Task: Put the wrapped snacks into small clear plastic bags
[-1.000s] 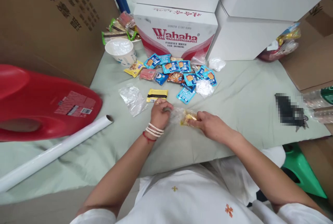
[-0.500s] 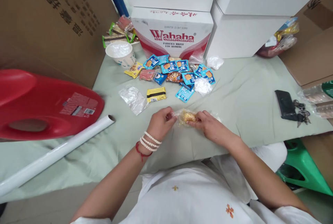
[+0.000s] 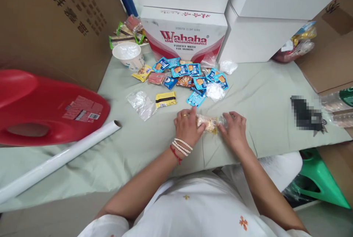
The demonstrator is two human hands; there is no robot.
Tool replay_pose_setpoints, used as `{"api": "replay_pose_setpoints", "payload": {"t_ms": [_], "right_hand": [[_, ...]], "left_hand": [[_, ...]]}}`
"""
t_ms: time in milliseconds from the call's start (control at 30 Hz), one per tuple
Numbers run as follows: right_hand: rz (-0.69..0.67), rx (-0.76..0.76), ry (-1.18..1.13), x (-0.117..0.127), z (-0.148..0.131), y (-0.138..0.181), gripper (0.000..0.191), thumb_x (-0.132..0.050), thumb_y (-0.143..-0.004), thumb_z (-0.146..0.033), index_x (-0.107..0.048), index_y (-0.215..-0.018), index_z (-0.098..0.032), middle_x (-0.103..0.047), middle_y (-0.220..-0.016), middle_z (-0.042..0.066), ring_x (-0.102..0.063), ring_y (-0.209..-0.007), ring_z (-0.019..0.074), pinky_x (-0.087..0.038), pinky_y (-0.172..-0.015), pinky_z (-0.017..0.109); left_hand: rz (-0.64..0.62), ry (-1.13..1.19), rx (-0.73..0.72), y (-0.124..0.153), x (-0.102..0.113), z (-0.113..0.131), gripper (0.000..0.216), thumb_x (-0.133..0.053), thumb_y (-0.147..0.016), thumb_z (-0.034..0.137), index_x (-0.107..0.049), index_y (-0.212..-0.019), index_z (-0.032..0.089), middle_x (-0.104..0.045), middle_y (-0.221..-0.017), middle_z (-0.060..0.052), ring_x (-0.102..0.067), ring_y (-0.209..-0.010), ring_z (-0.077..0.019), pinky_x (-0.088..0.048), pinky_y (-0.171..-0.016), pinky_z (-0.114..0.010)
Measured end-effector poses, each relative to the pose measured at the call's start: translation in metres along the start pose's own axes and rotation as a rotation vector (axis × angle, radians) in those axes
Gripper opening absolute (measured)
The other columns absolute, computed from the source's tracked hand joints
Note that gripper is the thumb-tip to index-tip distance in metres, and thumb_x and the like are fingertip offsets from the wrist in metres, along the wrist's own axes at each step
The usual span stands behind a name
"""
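Observation:
A yellowish snack in clear plastic wrap (image 3: 209, 123) lies on the green cloth between my hands. My left hand (image 3: 188, 126) grips its left end, the thumb pressed on the near side. At the other end, my right hand (image 3: 234, 128) has the loose clear plastic between thumb and fingers. Just beyond are a blue snack packet (image 3: 195, 99) and a yellow packet with a dark stripe (image 3: 166, 99). A flattened clear plastic bag (image 3: 141, 105) rests left of the yellow packet, and a crumpled clear bag (image 3: 216, 92) lies behind my right hand.
A white Wahaba-style water carton, printed "Wahaha" (image 3: 184, 40), stands behind several snack packets. To its left is a paper bowl (image 3: 128, 56). A red plastic jug (image 3: 52, 108) and a white roll (image 3: 63, 160) lie left. Keys and a blurred dark item (image 3: 306, 114) are at right.
My left hand has moved right onto the wrapped snack. My right hand has shifted right, from the snack itself to the plastic at its end.

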State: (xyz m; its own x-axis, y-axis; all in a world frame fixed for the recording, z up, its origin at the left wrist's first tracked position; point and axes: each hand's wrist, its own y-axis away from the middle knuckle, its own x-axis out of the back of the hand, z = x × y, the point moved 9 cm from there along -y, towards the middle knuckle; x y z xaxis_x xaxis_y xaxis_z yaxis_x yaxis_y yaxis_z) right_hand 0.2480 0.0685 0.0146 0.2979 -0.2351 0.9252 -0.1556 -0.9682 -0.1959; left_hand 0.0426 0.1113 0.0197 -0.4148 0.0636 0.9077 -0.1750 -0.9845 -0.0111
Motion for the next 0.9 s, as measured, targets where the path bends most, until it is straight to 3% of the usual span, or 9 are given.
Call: {"api": "replay_pose_setpoints", "payload": {"t_ms": [67,133,233,333,433,533,667,767,900], "right_hand": [[-0.043,-0.004,-0.022,-0.001,-0.003,0.001,0.027,-0.062,-0.094,-0.035,-0.071,-0.114,-0.019,-0.058,-0.13,0.019,-0.054,-0.116,0.0359,-0.051,-0.095,0.052],[-0.064,-0.007,-0.107,0.004,-0.013,0.001,0.019,-0.056,-0.098,-0.032,-0.07,-0.104,-0.021,-0.063,-0.114,0.015,-0.061,-0.1,0.0286,-0.054,-0.087,0.044],[-0.058,0.065,-0.31,0.015,-0.045,0.001,0.022,-0.049,-0.102,-0.032,-0.068,-0.106,-0.022,-0.066,-0.1,0.01,-0.064,-0.092,0.0238,-0.056,-0.084,0.037],[-0.066,0.161,-0.563,0.015,-0.073,0.001,0.031,-0.048,-0.104,-0.039,-0.066,-0.123,-0.021,-0.066,-0.125,0.014,-0.064,-0.118,0.0245,-0.053,-0.102,0.04],[-0.145,0.062,-0.729,-0.004,-0.07,0.001,0.048,-0.054,-0.102,-0.052,-0.059,-0.138,-0.021,-0.063,-0.14,0.015,-0.061,-0.13,0.0271,-0.05,-0.11,0.045],[-0.273,-0.093,-0.897,-0.029,-0.052,0.006,0.058,-0.057,-0.099,-0.059,-0.055,-0.144,-0.023,-0.068,-0.136,0.012,-0.066,-0.122,0.0268,-0.055,-0.104,0.045],[-0.31,-0.184,-1.084,-0.04,-0.02,0.006,0.048,-0.062,-0.096,-0.054,-0.062,-0.133,-0.023,-0.073,-0.127,0.01,-0.07,-0.113,0.0249,-0.057,-0.101,0.045],[-0.069,-0.311,-1.157,-0.022,0.04,-0.027,0.039,-0.073,-0.088,-0.045,-0.066,-0.12,-0.024,-0.075,-0.116,0.007,-0.072,-0.102,0.0233,-0.06,-0.093,0.044],[0.381,-0.517,-1.193,0.018,0.139,-0.111,0.024,-0.074,-0.081,-0.021,-0.063,-0.102,-0.022,-0.072,-0.102,0.002,-0.072,-0.089,0.0183,-0.062,-0.08,0.038]], "left_hand": [[0.006,-0.011,0.014,-0.001,-0.001,-0.005,0.048,-0.075,-0.084,0.052,-0.067,-0.116,0.017,-0.062,-0.129,-0.019,-0.053,-0.129,-0.0384,-0.045,-0.104,-0.051],[-0.032,-0.013,-0.017,-0.001,-0.006,-0.002,0.038,-0.072,-0.086,0.051,-0.066,-0.104,0.017,-0.065,-0.121,-0.017,-0.056,-0.123,-0.0365,-0.046,-0.103,-0.05],[-0.025,0.018,-0.006,0.002,-0.008,0.004,0.029,-0.065,-0.092,0.042,-0.06,-0.107,0.018,-0.065,-0.112,-0.014,-0.064,-0.104,-0.0309,-0.052,-0.087,-0.042],[0.061,0.124,-0.017,0.01,-0.006,0.014,0.02,-0.057,-0.093,0.033,-0.057,-0.107,0.018,-0.064,-0.108,-0.014,-0.065,-0.094,-0.0287,-0.053,-0.076,-0.038],[0.13,0.343,-0.227,0.02,-0.003,0.036,0.019,-0.057,-0.087,0.022,-0.054,-0.105,0.02,-0.064,-0.105,-0.014,-0.063,-0.104,-0.031,-0.053,-0.089,-0.044],[0.092,0.655,-0.325,0.025,-0.004,0.04,0.031,-0.057,-0.077,0.014,-0.05,-0.106,0.022,-0.062,-0.104,-0.011,-0.062,-0.1,-0.0264,-0.054,-0.089,-0.042],[-0.101,1.031,-0.224,0.016,-0.017,0.023,0.043,-0.057,-0.074,0.012,-0.046,-0.114,0.023,-0.057,-0.108,-0.006,-0.063,-0.088,-0.016,-0.055,-0.073,-0.028],[-0.102,1.025,-0.229,0.008,-0.02,0.011,0.047,-0.056,-0.072,0.01,-0.048,-0.117,0.022,-0.053,-0.114,-0.007,-0.063,-0.095,-0.0164,-0.054,-0.07,-0.025],[-0.073,0.927,-0.227,-0.001,-0.027,-0.002,0.043,-0.051,-0.071,0.005,-0.052,-0.111,0.021,-0.052,-0.104,-0.005,-0.06,-0.092,-0.0164,-0.053,-0.07,-0.026]]}}
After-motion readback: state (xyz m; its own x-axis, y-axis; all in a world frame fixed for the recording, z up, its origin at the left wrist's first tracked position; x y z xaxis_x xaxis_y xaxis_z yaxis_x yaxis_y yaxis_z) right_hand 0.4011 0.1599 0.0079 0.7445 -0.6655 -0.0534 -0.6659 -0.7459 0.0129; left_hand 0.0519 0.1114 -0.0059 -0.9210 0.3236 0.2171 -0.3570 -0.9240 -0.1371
